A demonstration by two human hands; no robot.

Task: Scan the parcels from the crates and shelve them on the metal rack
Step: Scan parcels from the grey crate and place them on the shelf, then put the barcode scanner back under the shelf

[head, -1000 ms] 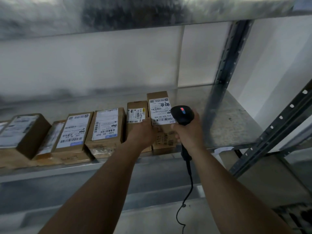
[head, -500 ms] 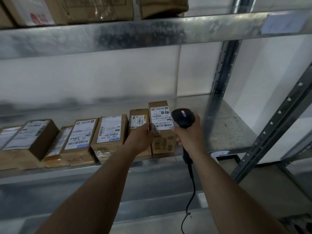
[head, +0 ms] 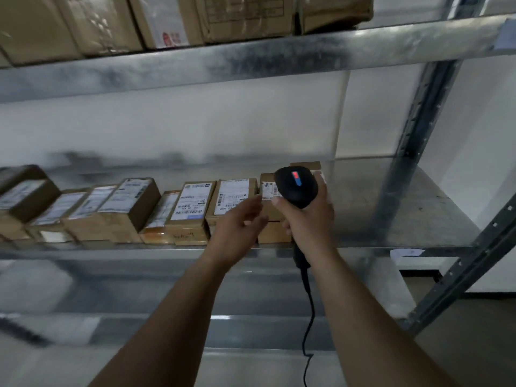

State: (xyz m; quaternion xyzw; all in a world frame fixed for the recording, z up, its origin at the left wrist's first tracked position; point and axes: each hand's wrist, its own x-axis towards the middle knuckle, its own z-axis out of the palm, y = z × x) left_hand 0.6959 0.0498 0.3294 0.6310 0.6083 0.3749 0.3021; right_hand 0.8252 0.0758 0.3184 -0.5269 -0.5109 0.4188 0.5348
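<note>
My right hand (head: 308, 222) is curled tight round the grip of the black scanner (head: 296, 188), whose head points up and away from me with a small red and blue light on its back. Its black cable (head: 309, 317) hangs down from the handle past my wrist. My left hand (head: 240, 227) is just beside it, fingers loose and a little spread, holding nothing; it hovers in front of the parcels (too blurred to say whether a fingertip touches one).

Behind both hands the brown parcels (head: 192, 208) stand in a row along the front of the middle shelf (head: 391, 213) of the metal rack, white labels facing up. The scanner's head covers most of the end parcel (head: 305, 165) at the right of the row, and the next parcel (head: 272, 227) shows between my two hands. To the right of the row the shelf is bare metal, with a white tag (head: 406, 252) on its front edge. The grey upright post (head: 413, 121) rises at the back right corner. On the upper shelf (head: 251, 60), bigger cardboard boxes (head: 245, 18) sit side by side.
</note>
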